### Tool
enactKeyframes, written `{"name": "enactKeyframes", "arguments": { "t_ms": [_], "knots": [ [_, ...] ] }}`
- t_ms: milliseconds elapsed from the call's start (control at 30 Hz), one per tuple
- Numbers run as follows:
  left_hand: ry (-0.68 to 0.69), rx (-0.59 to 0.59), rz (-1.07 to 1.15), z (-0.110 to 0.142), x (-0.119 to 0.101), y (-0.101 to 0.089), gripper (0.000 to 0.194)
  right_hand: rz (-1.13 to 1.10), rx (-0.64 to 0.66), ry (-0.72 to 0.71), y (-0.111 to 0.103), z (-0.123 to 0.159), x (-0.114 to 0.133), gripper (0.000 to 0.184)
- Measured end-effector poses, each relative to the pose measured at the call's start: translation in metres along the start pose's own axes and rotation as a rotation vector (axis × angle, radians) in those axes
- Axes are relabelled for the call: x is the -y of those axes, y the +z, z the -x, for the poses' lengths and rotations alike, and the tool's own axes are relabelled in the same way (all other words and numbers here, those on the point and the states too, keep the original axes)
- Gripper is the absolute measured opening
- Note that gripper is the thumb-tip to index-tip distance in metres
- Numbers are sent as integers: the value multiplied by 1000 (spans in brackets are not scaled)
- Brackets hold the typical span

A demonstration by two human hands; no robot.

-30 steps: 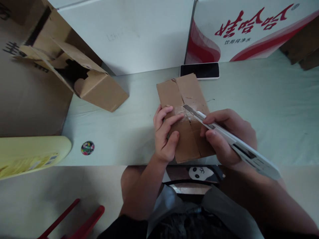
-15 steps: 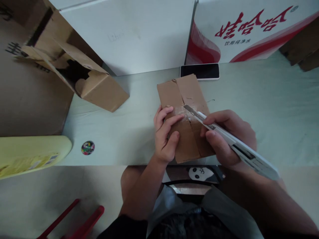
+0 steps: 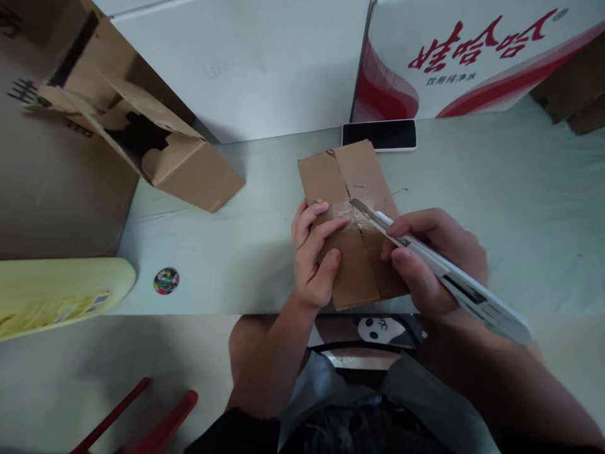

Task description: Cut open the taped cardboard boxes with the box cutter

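Observation:
A small brown cardboard box [image 3: 363,170] lies on the pale green tabletop near its front edge, clear tape across the middle of its top seam. My left hand [image 3: 314,261] grips the box from its left side, with the fingers over the top. In my right hand [image 3: 437,258] is a white box cutter [image 3: 454,277], held between thumb and fingers. Its blade is out and points up and left, the tip at the seam by the tape, close to my left fingertips. Whether the tip touches the cardboard I cannot tell.
Behind the box lies a phone [image 3: 380,135] against white cartons [image 3: 283,69]. An open cardboard box [image 3: 198,173] stands at the left. A yellow bottle [image 3: 57,293] and a round colourful disc [image 3: 166,280] are at the front left. Red stool legs [image 3: 165,422] show below.
Almost nothing differs. The box cutter and my right hand have shifted very slightly to the right; the box and my left hand stay in place.

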State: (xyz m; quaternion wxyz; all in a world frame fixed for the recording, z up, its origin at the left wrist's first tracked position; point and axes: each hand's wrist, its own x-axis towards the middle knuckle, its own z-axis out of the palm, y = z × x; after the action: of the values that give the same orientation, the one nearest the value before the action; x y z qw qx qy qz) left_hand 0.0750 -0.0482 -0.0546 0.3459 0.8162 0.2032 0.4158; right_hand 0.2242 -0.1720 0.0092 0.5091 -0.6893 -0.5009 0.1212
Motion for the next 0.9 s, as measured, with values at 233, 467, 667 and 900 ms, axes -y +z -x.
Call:
{"name": "enactKeyframes", "arguments": {
  "t_ms": [233,467,667,900],
  "knots": [
    [-3,3,37,-1,0,-1,41,2,0,8,0,1,-1,11],
    [-2,6,44,1,1,0,42,-8,-4,1,0,1,-1,8],
    [-5,8,14,0,1,0,43,-33,-7,0,1,1,-1,10],
    [-8,3,48,1,0,0,41,-29,2,8,0,3,-4,11]
  ]
}}
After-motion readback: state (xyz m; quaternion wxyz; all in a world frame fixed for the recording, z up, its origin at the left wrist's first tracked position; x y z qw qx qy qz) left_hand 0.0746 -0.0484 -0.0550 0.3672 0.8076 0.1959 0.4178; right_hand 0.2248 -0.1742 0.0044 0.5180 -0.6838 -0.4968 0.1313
